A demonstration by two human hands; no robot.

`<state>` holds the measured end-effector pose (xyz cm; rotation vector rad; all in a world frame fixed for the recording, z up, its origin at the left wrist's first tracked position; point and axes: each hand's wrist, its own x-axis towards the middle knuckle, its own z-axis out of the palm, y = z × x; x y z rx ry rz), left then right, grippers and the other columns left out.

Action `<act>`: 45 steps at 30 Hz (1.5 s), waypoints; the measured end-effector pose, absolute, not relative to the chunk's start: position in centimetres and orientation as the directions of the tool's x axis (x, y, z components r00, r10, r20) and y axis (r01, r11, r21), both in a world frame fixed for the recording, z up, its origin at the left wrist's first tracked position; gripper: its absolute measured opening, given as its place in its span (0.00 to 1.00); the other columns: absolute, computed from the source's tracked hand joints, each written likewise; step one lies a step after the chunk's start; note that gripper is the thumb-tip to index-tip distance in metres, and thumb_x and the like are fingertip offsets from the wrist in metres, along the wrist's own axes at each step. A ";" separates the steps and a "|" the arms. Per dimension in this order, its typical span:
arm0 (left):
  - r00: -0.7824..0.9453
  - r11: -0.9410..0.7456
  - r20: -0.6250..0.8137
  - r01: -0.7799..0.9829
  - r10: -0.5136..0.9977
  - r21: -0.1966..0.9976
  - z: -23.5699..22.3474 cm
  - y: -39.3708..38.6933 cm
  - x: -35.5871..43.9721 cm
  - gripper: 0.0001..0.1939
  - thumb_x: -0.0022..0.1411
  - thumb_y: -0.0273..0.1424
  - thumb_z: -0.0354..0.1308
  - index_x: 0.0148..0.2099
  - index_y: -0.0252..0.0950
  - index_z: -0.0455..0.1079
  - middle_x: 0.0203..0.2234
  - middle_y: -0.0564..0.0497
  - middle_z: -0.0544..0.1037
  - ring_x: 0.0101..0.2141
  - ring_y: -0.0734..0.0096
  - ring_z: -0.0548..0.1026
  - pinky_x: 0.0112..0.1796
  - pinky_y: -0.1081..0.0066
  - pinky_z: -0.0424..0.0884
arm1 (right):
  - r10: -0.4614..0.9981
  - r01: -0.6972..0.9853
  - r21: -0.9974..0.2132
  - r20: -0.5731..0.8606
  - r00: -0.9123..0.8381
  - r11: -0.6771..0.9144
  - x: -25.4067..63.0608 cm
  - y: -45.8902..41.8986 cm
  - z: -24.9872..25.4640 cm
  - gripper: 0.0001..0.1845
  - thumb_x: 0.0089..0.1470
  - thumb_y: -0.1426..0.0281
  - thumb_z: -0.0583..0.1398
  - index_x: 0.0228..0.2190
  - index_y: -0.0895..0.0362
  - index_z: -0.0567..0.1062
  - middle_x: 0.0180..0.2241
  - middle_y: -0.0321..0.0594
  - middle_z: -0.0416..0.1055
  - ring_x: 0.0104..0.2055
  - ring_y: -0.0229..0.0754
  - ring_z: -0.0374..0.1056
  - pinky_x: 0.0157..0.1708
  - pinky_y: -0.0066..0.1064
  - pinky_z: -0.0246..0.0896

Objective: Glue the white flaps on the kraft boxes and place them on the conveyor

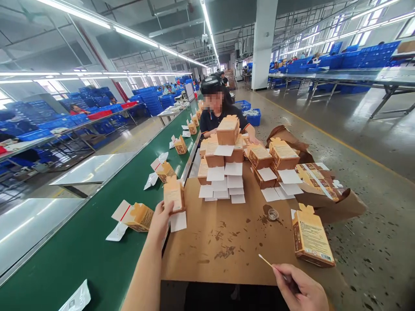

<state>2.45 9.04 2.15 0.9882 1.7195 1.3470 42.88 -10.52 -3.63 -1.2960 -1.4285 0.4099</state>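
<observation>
My left hand [164,216] grips a small brown and cream carton [173,195] at the edge between the conveyor and the cardboard-covered table. A white flap hangs from the carton's lower end. Pinched between the thumb and fingers of my right hand [300,285] is a cotton swab [265,260], its white tip pointing up and left over the table. A small clear dish [272,214] sits on the cardboard [223,263] amid dark wet spots. At the right edge lies another printed carton [313,237].
Stacked cartons [215,160] with white flaps stand at the table's far side, before a co-worker [214,103]. Along the green conveyor [97,255] are open cartons [139,216] and white pouches [117,232]. Torn brown wrapping [346,207] holds flat printed cartons at right.
</observation>
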 end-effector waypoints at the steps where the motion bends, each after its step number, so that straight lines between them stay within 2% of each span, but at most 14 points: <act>1: -0.441 0.162 -0.121 0.057 0.889 0.985 1.7 6.7 2.2 0.38 0.57 0.60 0.80 0.58 0.39 0.80 0.53 0.36 0.91 0.59 0.40 0.89 0.58 0.51 0.85 | 0.851 0.476 -0.810 0.482 0.209 0.342 42.5 -10.4 -3.3 0.11 0.72 0.61 0.70 0.35 0.45 0.90 0.23 0.35 0.84 0.18 0.45 0.78 0.20 0.27 0.80; 3: -0.409 0.160 -0.198 -0.127 0.891 0.979 0.4 2.5 3.0 0.42 0.50 0.59 0.86 0.58 0.41 0.81 0.57 0.37 0.90 0.63 0.37 0.88 0.61 0.49 0.85 | 0.839 0.501 -0.783 0.512 0.182 0.369 41.4 -10.1 -2.8 0.12 0.74 0.64 0.68 0.35 0.46 0.89 0.22 0.33 0.82 0.17 0.43 0.76 0.20 0.27 0.77; 5: -0.355 0.177 -0.256 -0.239 0.899 0.955 -1.1 -0.3 4.9 0.45 0.45 0.57 0.90 0.59 0.42 0.82 0.59 0.37 0.90 0.66 0.34 0.86 0.64 0.45 0.84 | 0.835 0.546 -0.728 0.543 0.090 0.414 39.8 -9.6 -2.6 0.14 0.77 0.69 0.64 0.37 0.48 0.86 0.24 0.32 0.82 0.19 0.42 0.77 0.23 0.27 0.76; 10: -0.312 0.234 -0.274 -0.161 0.910 0.959 -3.6 -0.7 9.7 0.46 0.41 0.61 0.91 0.55 0.41 0.82 0.56 0.37 0.90 0.62 0.36 0.87 0.65 0.43 0.83 | 0.843 0.645 -0.575 0.492 -0.218 0.503 35.5 -8.0 -4.0 0.15 0.80 0.76 0.56 0.42 0.50 0.79 0.28 0.33 0.81 0.26 0.40 0.78 0.31 0.29 0.68; 13: -0.313 0.239 -0.269 -0.131 0.911 0.962 -4.0 0.1 9.9 0.46 0.42 0.60 0.92 0.53 0.40 0.82 0.55 0.37 0.90 0.60 0.38 0.88 0.62 0.45 0.85 | 0.840 0.657 -0.543 0.459 -0.290 0.523 33.6 -7.1 -5.6 0.14 0.78 0.78 0.57 0.41 0.50 0.77 0.27 0.31 0.79 0.26 0.40 0.75 0.31 0.30 0.61; 16: -0.270 0.263 -0.296 -0.155 0.916 0.952 -4.1 0.0 9.4 0.42 0.46 0.56 0.92 0.55 0.40 0.81 0.54 0.38 0.90 0.61 0.40 0.88 0.62 0.45 0.86 | 0.837 0.671 -0.511 0.419 -0.351 0.537 32.6 -6.3 -6.9 0.15 0.73 0.82 0.59 0.38 0.50 0.75 0.26 0.31 0.77 0.25 0.41 0.71 0.30 0.32 0.55; 22: -0.269 0.239 -0.277 -0.163 0.923 0.957 -4.1 -0.5 9.8 0.41 0.48 0.53 0.92 0.56 0.40 0.81 0.56 0.38 0.90 0.60 0.41 0.88 0.63 0.47 0.84 | 0.838 0.695 -0.469 0.317 -0.443 0.545 33.0 -5.3 -7.9 0.15 0.62 0.85 0.62 0.36 0.51 0.76 0.28 0.36 0.81 0.28 0.44 0.72 0.30 0.35 0.55; 26: -0.248 0.223 -0.253 -0.140 0.935 0.965 -4.0 -0.5 10.3 0.41 0.50 0.53 0.91 0.57 0.41 0.79 0.56 0.38 0.89 0.60 0.41 0.88 0.64 0.45 0.83 | 0.854 0.700 -0.489 0.284 -0.437 0.521 33.9 -4.6 -7.7 0.17 0.64 0.86 0.60 0.39 0.51 0.77 0.30 0.36 0.81 0.29 0.45 0.73 0.31 0.35 0.56; 30: -0.308 0.146 -0.160 -0.068 0.938 0.987 -4.2 -1.3 11.0 0.41 0.52 0.54 0.88 0.59 0.43 0.76 0.55 0.40 0.89 0.58 0.42 0.89 0.61 0.45 0.85 | 0.883 0.684 -0.559 0.308 -0.354 0.469 34.9 -4.9 -6.5 0.16 0.73 0.81 0.57 0.36 0.49 0.74 0.27 0.33 0.77 0.26 0.43 0.71 0.31 0.33 0.56; 35: -0.317 0.049 0.013 0.189 0.948 0.981 -5.1 -3.5 12.0 0.43 0.55 0.53 0.86 0.63 0.44 0.73 0.57 0.39 0.86 0.61 0.39 0.87 0.64 0.42 0.84 | 0.925 0.642 -0.675 0.345 -0.160 0.363 37.2 -7.7 -4.7 0.15 0.82 0.73 0.53 0.42 0.48 0.75 0.25 0.30 0.72 0.23 0.42 0.69 0.29 0.32 0.61; 38: -0.318 0.031 0.079 0.327 0.945 0.944 -5.9 -4.7 12.4 0.41 0.58 0.55 0.84 0.64 0.45 0.70 0.57 0.39 0.85 0.58 0.39 0.88 0.59 0.42 0.85 | 0.937 0.615 -0.724 0.341 -0.075 0.313 38.2 -9.4 -4.1 0.13 0.82 0.70 0.55 0.42 0.47 0.76 0.25 0.29 0.70 0.21 0.41 0.67 0.26 0.32 0.61; 42: -0.321 0.045 0.109 0.436 0.941 0.899 -6.8 -5.1 12.7 0.41 0.57 0.57 0.81 0.62 0.46 0.69 0.52 0.42 0.86 0.52 0.40 0.90 0.49 0.47 0.88 | 0.946 0.537 -0.798 0.326 0.000 0.275 38.3 -10.9 -3.5 0.11 0.80 0.70 0.58 0.41 0.47 0.77 0.25 0.29 0.70 0.21 0.40 0.65 0.25 0.32 0.61; 45: -0.308 0.033 0.128 0.468 0.943 0.883 -6.8 -4.8 12.8 0.39 0.61 0.56 0.79 0.63 0.45 0.68 0.53 0.40 0.86 0.52 0.38 0.91 0.49 0.47 0.88 | 0.954 0.462 -0.848 0.299 0.013 0.259 37.6 -11.2 -3.2 0.11 0.78 0.69 0.59 0.40 0.46 0.78 0.23 0.27 0.67 0.20 0.40 0.63 0.24 0.32 0.58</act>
